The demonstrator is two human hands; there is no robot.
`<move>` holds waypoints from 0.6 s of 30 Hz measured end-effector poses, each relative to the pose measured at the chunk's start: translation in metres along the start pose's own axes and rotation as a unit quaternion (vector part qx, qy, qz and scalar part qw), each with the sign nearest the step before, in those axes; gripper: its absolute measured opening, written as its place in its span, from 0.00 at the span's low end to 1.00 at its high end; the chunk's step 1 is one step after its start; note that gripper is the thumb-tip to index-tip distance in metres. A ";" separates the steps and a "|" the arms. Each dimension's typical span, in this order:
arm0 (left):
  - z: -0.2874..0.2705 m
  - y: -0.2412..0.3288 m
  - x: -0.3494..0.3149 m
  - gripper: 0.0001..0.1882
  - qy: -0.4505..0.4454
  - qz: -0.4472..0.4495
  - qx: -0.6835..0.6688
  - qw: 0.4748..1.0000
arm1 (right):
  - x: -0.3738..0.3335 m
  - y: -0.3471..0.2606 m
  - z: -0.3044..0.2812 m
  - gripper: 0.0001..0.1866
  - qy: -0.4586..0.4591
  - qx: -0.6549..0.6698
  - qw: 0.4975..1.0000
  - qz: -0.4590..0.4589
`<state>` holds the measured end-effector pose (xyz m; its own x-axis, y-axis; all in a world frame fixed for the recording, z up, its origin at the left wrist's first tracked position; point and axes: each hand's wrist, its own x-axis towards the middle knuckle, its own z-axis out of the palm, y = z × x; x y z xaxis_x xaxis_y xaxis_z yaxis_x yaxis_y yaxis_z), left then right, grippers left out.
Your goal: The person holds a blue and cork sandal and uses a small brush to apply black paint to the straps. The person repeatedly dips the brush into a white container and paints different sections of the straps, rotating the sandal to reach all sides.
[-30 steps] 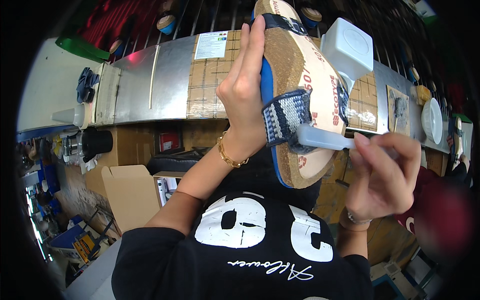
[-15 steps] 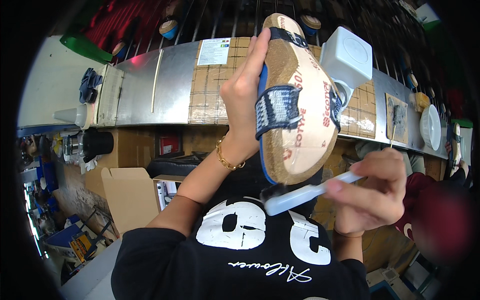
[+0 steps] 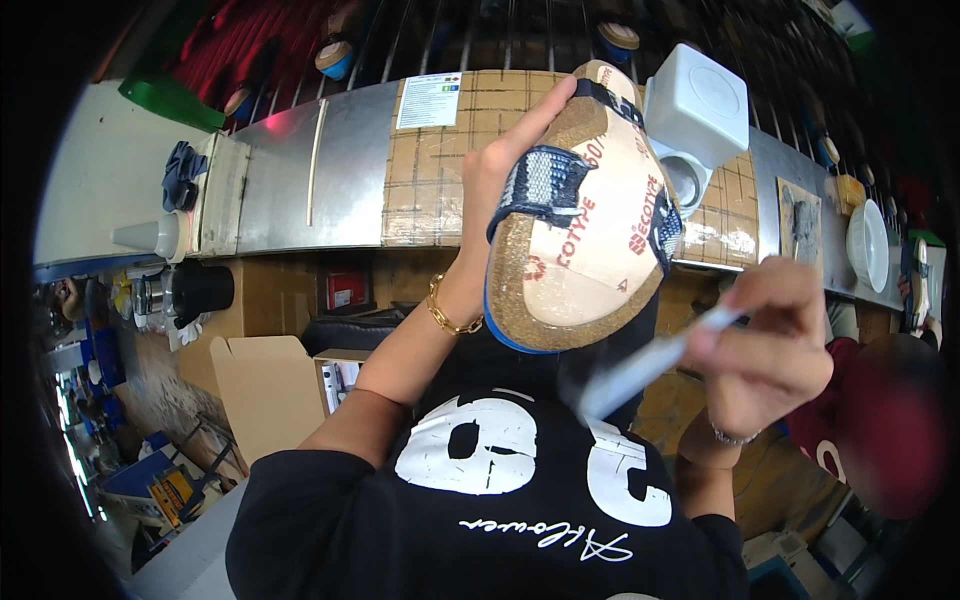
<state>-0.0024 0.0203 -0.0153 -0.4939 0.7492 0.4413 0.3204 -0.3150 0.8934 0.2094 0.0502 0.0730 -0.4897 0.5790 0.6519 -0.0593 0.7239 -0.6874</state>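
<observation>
My left hand (image 3: 497, 165) is closed around the left side of an unfinished sandal (image 3: 590, 270), held above the near edge of the bench. The sandal's underside faces me: a pale printed board with a brown cork rim, dark blue and white woven straps folded over it, and a blue last showing along the edge. Between the fingers of my right hand (image 3: 775, 345) is a brush with a whitish handle (image 3: 645, 370), blurred by motion. Its dark bristle end is smeared, just below the sandal's near end and apart from it.
A white square plastic container (image 3: 698, 100) stands behind the sandal on the cardboard-covered bench (image 3: 425, 190). Farther right are a stained board (image 3: 800, 225) and a white bowl (image 3: 867, 248). A bar rack holds cork-topped blue lasts (image 3: 335, 60). A person in maroon (image 3: 875, 430) is at right.
The sandal has tilted, its near end swinging left and its far end lowering a little. My right hand has shifted slightly right, and the brush has moved right with its handle steeper.
</observation>
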 end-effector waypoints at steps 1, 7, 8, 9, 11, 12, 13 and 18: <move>-0.001 0.000 0.001 0.36 -0.010 -0.001 0.004 1.000 | 0.001 0.001 0.003 0.17 0.005 -0.033 0.999 0.019; -0.001 -0.007 -0.003 0.35 -0.026 -0.010 -0.030 0.999 | 0.000 0.010 -0.002 0.19 -0.013 -0.015 1.000 0.020; -0.002 -0.006 0.000 0.35 -0.033 -0.020 -0.033 0.999 | 0.003 0.011 -0.002 0.19 -0.002 -0.049 0.998 0.033; -0.004 -0.005 0.000 0.35 -0.039 -0.033 -0.037 0.998 | -0.001 0.017 -0.009 0.19 -0.042 -0.020 0.999 0.029; -0.004 -0.006 -0.003 0.35 -0.044 -0.038 -0.035 0.998 | -0.001 0.019 -0.015 0.19 -0.083 0.024 0.996 -0.009; -0.006 -0.004 -0.004 0.35 -0.050 -0.057 -0.051 0.996 | 0.000 0.019 -0.013 0.19 -0.065 0.023 0.998 0.003; -0.007 -0.002 -0.005 0.35 -0.056 -0.076 -0.066 0.993 | 0.002 0.019 -0.011 0.19 -0.047 0.022 0.999 0.015; -0.011 0.003 -0.006 0.34 -0.069 -0.086 -0.045 0.993 | -0.001 0.021 -0.017 0.17 -0.087 0.041 0.994 0.045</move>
<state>-0.0067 0.0082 -0.0141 -0.4185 0.8669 0.2707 0.1645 -0.2208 0.9614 0.2237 0.0718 0.0635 -0.6382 0.5621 0.5260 -0.0749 0.6347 -0.7691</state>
